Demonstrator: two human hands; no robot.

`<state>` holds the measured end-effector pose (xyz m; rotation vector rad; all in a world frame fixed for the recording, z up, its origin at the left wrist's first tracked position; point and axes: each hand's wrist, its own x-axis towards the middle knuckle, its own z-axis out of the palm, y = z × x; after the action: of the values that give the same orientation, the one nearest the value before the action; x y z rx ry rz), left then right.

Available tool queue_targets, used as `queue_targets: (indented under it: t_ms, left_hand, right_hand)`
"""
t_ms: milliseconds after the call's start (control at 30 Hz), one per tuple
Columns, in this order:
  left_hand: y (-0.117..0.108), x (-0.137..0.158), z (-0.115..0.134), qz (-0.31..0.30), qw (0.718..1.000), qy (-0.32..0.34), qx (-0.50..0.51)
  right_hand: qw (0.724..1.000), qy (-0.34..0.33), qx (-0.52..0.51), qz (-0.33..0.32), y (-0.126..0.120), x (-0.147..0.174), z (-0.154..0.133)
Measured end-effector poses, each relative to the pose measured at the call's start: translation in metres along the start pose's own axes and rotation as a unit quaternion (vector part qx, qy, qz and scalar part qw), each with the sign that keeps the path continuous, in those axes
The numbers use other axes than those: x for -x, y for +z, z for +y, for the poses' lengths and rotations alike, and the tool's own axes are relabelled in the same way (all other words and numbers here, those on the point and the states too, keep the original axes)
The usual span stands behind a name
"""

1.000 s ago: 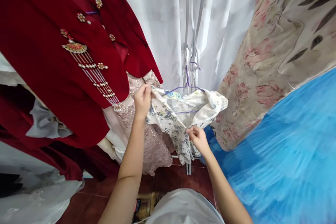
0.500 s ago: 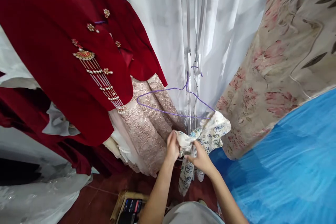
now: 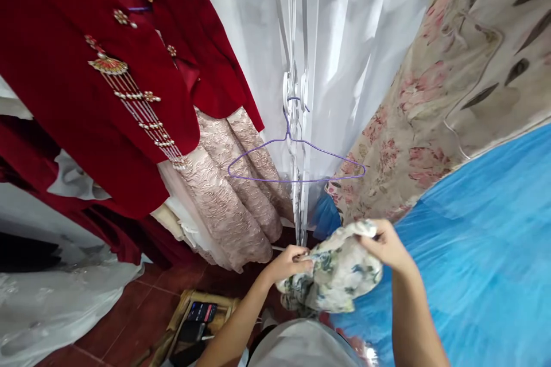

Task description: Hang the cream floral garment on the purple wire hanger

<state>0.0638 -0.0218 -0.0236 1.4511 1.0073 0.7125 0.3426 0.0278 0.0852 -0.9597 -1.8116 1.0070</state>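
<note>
A white garment with a blue and green floral print is bunched between my two hands, low in front of my body. My left hand is closed on its left edge. Up at its right end, my right hand pinches the white border. The garment's full shape is hidden in the folds. Above it, a bare purple wire hanger hangs by its hook from a white metal stand, apart from both hands.
On the left hang a red velvet jacket with beaded brooches and a pink brocade skirt. A beige floral garment and blue tulle fill the right. A wooden stool holding a phone stands below left.
The floral garment has come off the purple hanger and moved down toward my body. My right hand has moved right, spreading the cloth. The view has shifted slightly.
</note>
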Motion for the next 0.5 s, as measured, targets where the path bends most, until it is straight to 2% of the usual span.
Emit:
queue_targets:
  t_ms: [67, 133, 233, 333, 433, 500]
  left_hand:
    - [-0.004, 0.010, 0.002, 0.076, 0.997, 0.002, -0.026]
    - [-0.008, 0.019, 0.014, 0.122, 0.992, 0.018, -0.020]
    - [-0.010, 0.029, 0.041, 0.121, 0.991, 0.063, -0.012]
    - [-0.019, 0.036, 0.060, 0.146, 0.982, 0.106, -0.064]
    - [-0.050, 0.044, 0.065, 0.210, 0.959, 0.115, -0.152]
    - [-0.083, 0.048, 0.062, 0.264, 0.928, 0.113, -0.240]
  right_hand:
    - [0.991, -0.049, 0.015, 0.125, -0.037, -0.021, -0.005]
    - [0.981, -0.106, 0.030, 0.161, -0.062, -0.054, -0.012]
    - [0.975, -0.146, 0.054, 0.157, -0.076, -0.111, -0.023]
    - [0.988, -0.106, 0.024, 0.112, -0.067, -0.154, -0.027]
    - [0.995, -0.040, -0.017, 0.084, -0.058, -0.166, -0.024]
    - [0.996, -0.011, -0.054, 0.071, -0.056, -0.161, -0.020]
